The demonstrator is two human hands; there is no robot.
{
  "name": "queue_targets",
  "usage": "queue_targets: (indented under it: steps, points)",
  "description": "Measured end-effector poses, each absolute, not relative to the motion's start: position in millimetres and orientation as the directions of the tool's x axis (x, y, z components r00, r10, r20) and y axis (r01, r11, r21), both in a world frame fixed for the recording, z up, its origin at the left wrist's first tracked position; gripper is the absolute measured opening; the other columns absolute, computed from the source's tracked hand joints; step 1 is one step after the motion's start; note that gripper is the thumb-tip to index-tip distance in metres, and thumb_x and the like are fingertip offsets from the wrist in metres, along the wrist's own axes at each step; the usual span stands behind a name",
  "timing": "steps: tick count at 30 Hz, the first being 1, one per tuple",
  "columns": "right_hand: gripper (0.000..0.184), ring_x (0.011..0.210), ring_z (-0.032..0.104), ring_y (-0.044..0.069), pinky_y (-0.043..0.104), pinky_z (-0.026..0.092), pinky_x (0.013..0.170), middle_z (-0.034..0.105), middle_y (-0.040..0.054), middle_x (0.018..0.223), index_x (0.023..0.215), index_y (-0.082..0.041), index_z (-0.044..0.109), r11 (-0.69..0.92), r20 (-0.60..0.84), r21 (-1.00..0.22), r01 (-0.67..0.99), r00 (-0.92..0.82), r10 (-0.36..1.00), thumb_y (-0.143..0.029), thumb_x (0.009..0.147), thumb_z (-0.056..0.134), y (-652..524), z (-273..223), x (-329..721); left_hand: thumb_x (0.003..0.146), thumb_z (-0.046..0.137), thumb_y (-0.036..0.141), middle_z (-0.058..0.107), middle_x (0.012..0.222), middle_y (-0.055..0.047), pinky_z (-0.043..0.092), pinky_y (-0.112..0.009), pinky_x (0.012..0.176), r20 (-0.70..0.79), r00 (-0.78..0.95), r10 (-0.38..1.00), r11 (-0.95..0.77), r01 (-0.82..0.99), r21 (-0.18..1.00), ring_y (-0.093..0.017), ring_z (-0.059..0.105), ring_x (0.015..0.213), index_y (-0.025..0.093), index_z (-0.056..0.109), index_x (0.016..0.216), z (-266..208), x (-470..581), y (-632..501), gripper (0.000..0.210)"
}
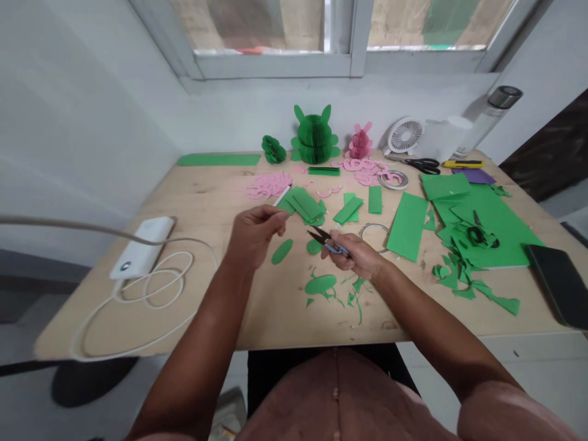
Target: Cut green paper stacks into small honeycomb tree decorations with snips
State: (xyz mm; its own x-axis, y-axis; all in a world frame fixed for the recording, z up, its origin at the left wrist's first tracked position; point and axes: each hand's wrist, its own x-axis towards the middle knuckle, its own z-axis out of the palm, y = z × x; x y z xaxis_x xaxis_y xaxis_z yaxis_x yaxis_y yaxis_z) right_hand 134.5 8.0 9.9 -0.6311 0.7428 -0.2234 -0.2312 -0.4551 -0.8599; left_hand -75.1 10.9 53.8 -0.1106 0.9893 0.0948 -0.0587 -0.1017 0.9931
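Note:
My right hand (358, 256) is closed around small scissors (337, 245) with dark blades and light blue handles. Their blades are slightly apart and point left, toward my other hand. Thumb and fingertips pinched together, my left hand (257, 231) hovers over the table; whatever lies between them, if anything, I cannot make out. Below the hands lie a green paper oval (282, 251) and another green oval (320, 284) among thin green trimmings (356, 297). Just beyond is a stack of green paper rectangles (303, 205), with a white pen-like stick (282, 195) beside it.
Green honeycomb paper figure (315, 138) and pink one (359, 144) stand by the wall, near a white fan (404, 136). Green sheets (496, 220), scraps and a dark phone (558, 285) lie right. A white power bank (143, 248) with looped cable is left.

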Motion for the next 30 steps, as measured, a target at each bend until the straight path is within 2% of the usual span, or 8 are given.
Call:
queue_targets:
  steps: [2,5,9,11,13,16,24,30]
  points:
    - [0.048,0.034,0.019,0.003,0.018,0.011,0.031,0.033,-0.0092,0.043,0.073,-0.01,0.066,-0.446,-0.217,-0.848,-0.286,-0.581,0.785,-0.057,0.079,0.06,10,10,135,0.066,0.069,0.024,0.054,0.049,0.003,0.042,-0.025,0.052,0.127,-0.136,0.983,-0.12,0.059,0.991,-0.01,0.048,0.047,0.02,0.067,0.061,56,-90,1,0.007]
    - [0.045,0.034,0.02,0.002,0.018,0.011,0.032,0.034,-0.0089,0.045,0.074,-0.011,0.066,-0.401,-0.197,-0.844,-0.356,-0.49,0.849,-0.056,0.077,0.063,12,11,135,0.07,0.068,0.032,0.066,0.064,-0.002,0.045,-0.027,0.058,-0.019,0.071,0.997,-0.01,0.392,0.92,-0.015,0.057,0.058,0.02,0.071,0.068,47,-106,-17,0.013]
    - [0.045,0.034,0.02,0.002,0.02,0.01,0.032,0.035,-0.0084,0.045,0.072,-0.012,0.066,-0.362,-0.189,-0.851,-0.381,-0.42,0.888,-0.057,0.076,0.063,14,9,134,0.073,0.061,0.035,0.07,0.074,-0.004,0.044,-0.031,0.065,-0.024,-0.05,0.998,0.054,0.775,0.63,-0.02,0.062,0.069,0.021,0.07,0.082,23,-115,-23,0.019]
    - [0.044,0.034,0.019,0.003,0.02,0.009,0.032,0.035,-0.0084,0.045,0.071,-0.013,0.066,-0.353,-0.196,-0.857,-0.375,-0.395,0.897,-0.057,0.075,0.064,14,8,134,0.073,0.06,0.035,0.069,0.077,-0.005,0.043,-0.03,0.065,-0.045,-0.052,0.998,0.068,0.866,0.496,-0.022,0.063,0.073,0.02,0.068,0.085,15,-114,-17,0.021]
    - [0.044,0.034,0.02,0.003,0.02,0.009,0.033,0.035,-0.0084,0.045,0.072,-0.012,0.066,-0.341,-0.198,-0.864,-0.371,-0.373,0.906,-0.056,0.075,0.064,14,7,133,0.072,0.06,0.034,0.069,0.079,-0.006,0.041,-0.03,0.063,-0.072,-0.038,0.997,0.064,0.915,0.399,-0.023,0.063,0.075,0.02,0.066,0.085,12,-111,-9,0.02]
    - [0.044,0.034,0.021,0.003,0.02,0.009,0.034,0.035,-0.0084,0.045,0.073,-0.012,0.067,-0.323,-0.19,-0.871,-0.371,-0.352,0.916,-0.055,0.075,0.065,14,7,133,0.071,0.061,0.031,0.068,0.077,-0.006,0.039,-0.029,0.06,-0.109,-0.021,0.994,0.057,0.938,0.341,-0.023,0.062,0.073,0.02,0.064,0.077,12,-108,1,0.013]
    - [0.044,0.034,0.021,0.003,0.021,0.009,0.034,0.036,-0.008,0.045,0.072,-0.012,0.067,-0.318,-0.193,-0.877,-0.36,-0.343,0.919,-0.055,0.075,0.065,14,5,133,0.069,0.06,0.022,0.066,0.071,-0.005,0.038,-0.029,0.059,-0.158,-0.051,0.986,0.107,0.921,0.374,-0.022,0.061,0.071,0.02,0.062,0.067,13,-104,4,0.004]
    - [0.042,0.035,0.022,0.003,0.022,0.008,0.035,0.036,-0.0083,0.045,0.073,-0.012,0.066,-0.31,-0.193,-0.881,-0.357,-0.328,0.925,-0.055,0.072,0.067,14,4,133,0.07,0.059,0.023,0.067,0.077,-0.004,0.042,-0.029,0.064,-0.134,-0.078,0.988,0.126,0.909,0.397,-0.021,0.062,0.075,0.02,0.061,0.072,11,-101,-6,0.004]
